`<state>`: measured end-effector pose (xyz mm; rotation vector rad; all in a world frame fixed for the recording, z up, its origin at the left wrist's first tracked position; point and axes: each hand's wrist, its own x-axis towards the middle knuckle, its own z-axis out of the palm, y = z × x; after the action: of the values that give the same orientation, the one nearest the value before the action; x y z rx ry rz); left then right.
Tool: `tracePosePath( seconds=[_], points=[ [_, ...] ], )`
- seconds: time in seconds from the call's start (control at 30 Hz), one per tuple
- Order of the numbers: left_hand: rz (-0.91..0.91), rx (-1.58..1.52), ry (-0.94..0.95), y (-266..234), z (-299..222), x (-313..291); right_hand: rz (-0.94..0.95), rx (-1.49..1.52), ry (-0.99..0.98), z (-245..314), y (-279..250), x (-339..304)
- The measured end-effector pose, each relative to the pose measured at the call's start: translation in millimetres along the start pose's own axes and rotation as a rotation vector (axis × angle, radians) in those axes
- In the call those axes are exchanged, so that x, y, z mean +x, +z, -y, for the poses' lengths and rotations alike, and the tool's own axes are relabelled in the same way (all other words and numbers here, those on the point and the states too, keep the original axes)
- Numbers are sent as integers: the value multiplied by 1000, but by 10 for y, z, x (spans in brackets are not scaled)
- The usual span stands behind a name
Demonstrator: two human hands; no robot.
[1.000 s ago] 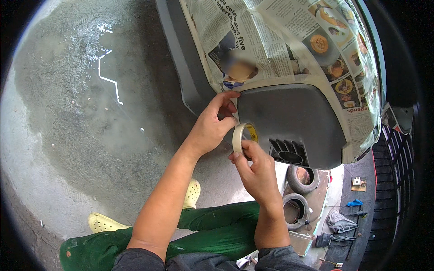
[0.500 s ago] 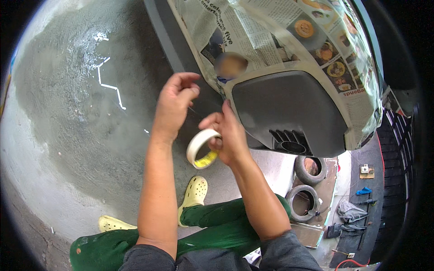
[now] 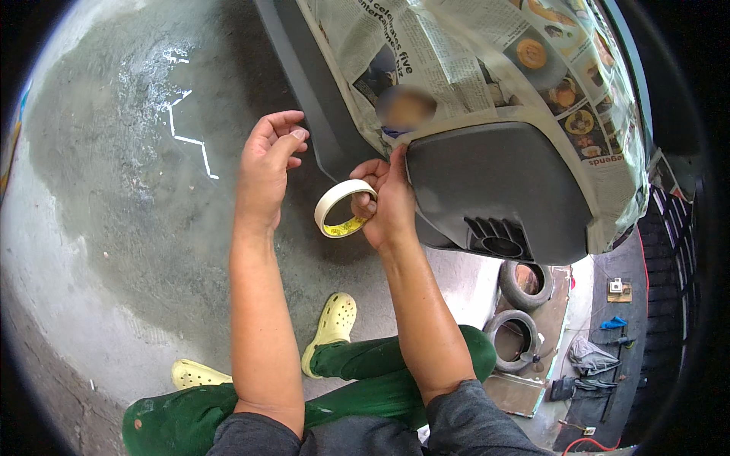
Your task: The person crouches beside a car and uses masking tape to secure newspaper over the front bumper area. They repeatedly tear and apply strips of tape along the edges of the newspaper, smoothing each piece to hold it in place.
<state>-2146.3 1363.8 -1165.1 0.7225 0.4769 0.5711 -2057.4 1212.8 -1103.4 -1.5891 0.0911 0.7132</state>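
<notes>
My right hand [image 3: 391, 199] holds a roll of cream masking tape [image 3: 331, 199], its fingers hooked through the ring, whose inner side is yellow. The fingertips of that hand are at the edge of a large dark grey moulded plastic panel [image 3: 487, 178], beside a taped border. Newspaper [image 3: 456, 57] covers the panel's upper part, held by strips of tape along its edges. To the left, my left hand [image 3: 266, 156] is raised over the floor beside the panel's grey rim [image 3: 304, 83]. Its fingers are loosely bent with the thumb apart, and I see nothing in them.
Two tyres [image 3: 505, 343] lie on a brown board at the lower right, near a grey folded cloth or bag [image 3: 591, 356]. A dark slatted grille [image 3: 669, 251] stands at the far right. White broken lines [image 3: 188, 140] mark the grey concrete floor [image 3: 129, 228]. My yellow clogs [image 3: 334, 327] are below.
My left hand has moved left, away from the panel's edge, and its fingers have loosened. My right hand and the tape roll have shifted slightly up. The panel appears a little further right.
</notes>
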Motion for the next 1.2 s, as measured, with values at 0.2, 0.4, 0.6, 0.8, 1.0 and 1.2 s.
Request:
tracePosePath(
  seconds=[0.2, 0.4, 0.6, 0.8, 1.0, 1.2],
  points=[
    [21, 39, -17, 23, 58, 12, -70, -106, 16, 125, 37, -48],
    [20, 56, -31, 80, 118, 14, 32, -36, 20, 86, -16, 26],
    [31, 68, -23, 64, 115, 24, 76, 13, 2, 17, -72, 57],
    [141, 115, -110, 18, 111, 3, -42, -285, 80, 70, -185, -90],
    [430, 190, -268, 29, 61, -81, 99, -751, -227, 367, -254, -944],
    [695, 57, -158, 392, -93, -301, -20, -1072, -527, 543, -229, -1238]
  ],
)
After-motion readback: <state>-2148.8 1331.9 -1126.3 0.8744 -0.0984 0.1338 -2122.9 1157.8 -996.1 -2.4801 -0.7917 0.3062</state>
